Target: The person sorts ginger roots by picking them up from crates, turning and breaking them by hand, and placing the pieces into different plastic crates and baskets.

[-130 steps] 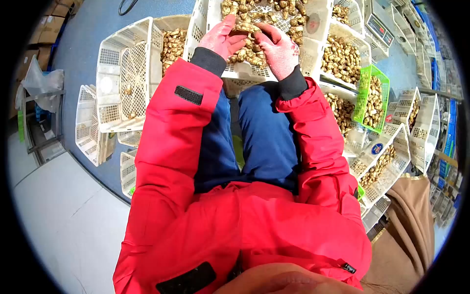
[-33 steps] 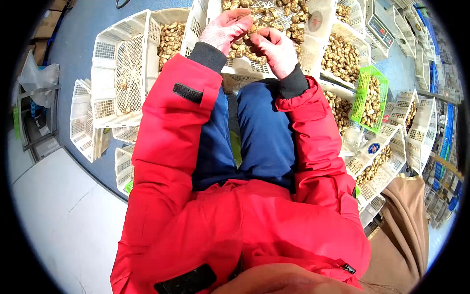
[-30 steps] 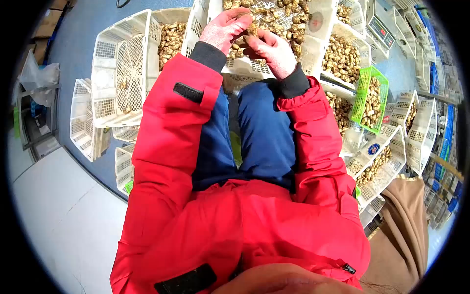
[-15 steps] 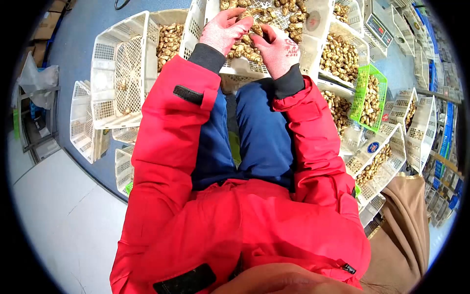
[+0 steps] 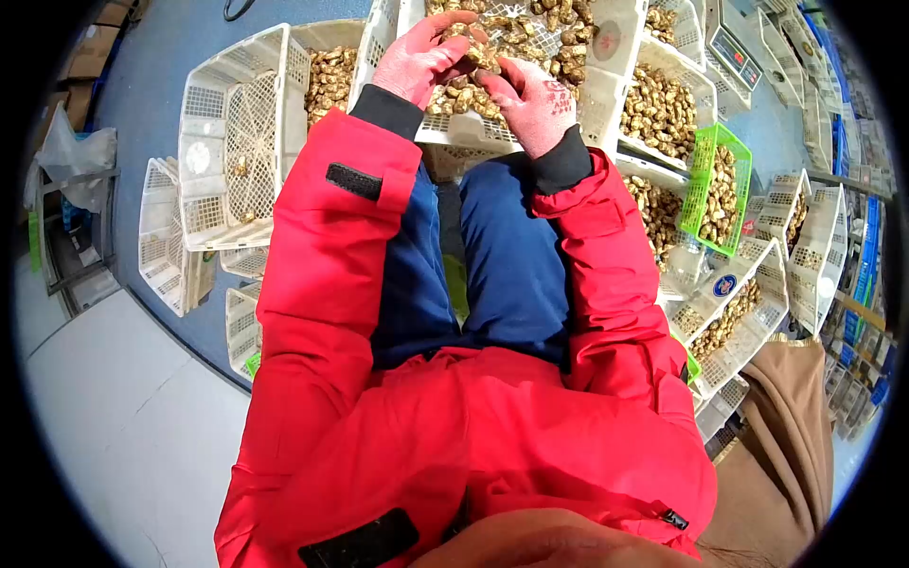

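Observation:
Over a white crate [image 5: 606, 80] of brown, knobbly pieces that look like mushrooms or roots, my left hand [image 5: 421, 62] is curled round a brown piece [image 5: 481, 54]. My right hand [image 5: 538, 102], also in a pinkish, soiled glove, has its thumb and forefinger at the lower right end of that same piece. More brown pieces [image 5: 574, 55] lie in the crate beyond and beneath both hands. The exact outline of the held piece is partly covered by the fingers.
White crates with brown pieces [image 5: 658, 112] stand to the right, with a green basket [image 5: 696, 194] among them. A digital scale [image 5: 735, 57] is at upper right. On the left stands a white crate [image 5: 189, 156] with a few bits inside. Brown cloth [image 5: 781, 426] hangs at lower right.
My left hand has shifted slightly left and curled further round the piece. My right hand stays near the piece's lower end, its fingers slightly repositioned.

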The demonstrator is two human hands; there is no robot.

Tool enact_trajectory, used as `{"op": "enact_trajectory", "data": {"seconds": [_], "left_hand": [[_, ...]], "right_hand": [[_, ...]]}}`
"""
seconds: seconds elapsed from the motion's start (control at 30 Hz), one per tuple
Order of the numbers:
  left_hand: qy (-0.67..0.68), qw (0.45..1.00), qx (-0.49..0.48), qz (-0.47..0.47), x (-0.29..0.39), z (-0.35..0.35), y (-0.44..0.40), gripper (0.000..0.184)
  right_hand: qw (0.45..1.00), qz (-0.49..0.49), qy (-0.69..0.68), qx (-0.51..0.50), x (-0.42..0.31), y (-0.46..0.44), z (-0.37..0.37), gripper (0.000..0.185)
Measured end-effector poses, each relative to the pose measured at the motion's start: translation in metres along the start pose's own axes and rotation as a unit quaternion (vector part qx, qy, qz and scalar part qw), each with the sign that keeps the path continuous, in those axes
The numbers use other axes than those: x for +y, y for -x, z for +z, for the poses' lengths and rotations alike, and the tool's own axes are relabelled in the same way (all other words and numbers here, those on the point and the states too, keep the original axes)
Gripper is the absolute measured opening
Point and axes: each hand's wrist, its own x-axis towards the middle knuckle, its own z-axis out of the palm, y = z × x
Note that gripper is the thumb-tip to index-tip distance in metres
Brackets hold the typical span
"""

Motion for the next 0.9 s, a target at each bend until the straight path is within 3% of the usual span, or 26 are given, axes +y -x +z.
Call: {"op": "enact_trajectory", "data": {"seconds": [0.17, 0.33, 0.63, 0.73, 0.87, 0.9], "left_hand": [[0.033, 0.998, -0.058, 0.005, 0.008, 0.001, 0.005, 0.051], [0.014, 0.999, -0.029, -0.009, 0.012, 0.006, 0.006, 0.041], [0.024, 0.999, -0.041, -0.017, 0.013, 0.005, 0.006, 0.040], [0.054, 0.998, -0.037, -0.003, 0.002, -0.007, 0.001, 0.039], [-0.111, 0.993, 0.031, 0.008, -0.011, -0.002, -0.008, 0.035], [-0.063, 0.997, 0.042, 0.000, -0.013, 0.002, -0.008, 0.036]], "right_hand": [[0.997, -0.012, -0.070, -0.035, 0.006, 0.001, 0.000, 0.023], [0.998, -0.034, -0.052, -0.006, -0.006, 0.006, -0.010, 0.025], [0.997, -0.039, -0.073, 0.000, -0.004, 0.007, -0.008, 0.029], [0.992, -0.004, -0.124, 0.003, 0.001, 0.005, -0.001, 0.031], [0.994, -0.067, -0.073, 0.037, -0.005, -0.009, 0.001, 0.042], [0.993, -0.077, -0.068, 0.053, -0.003, -0.009, 0.004, 0.044]]}}
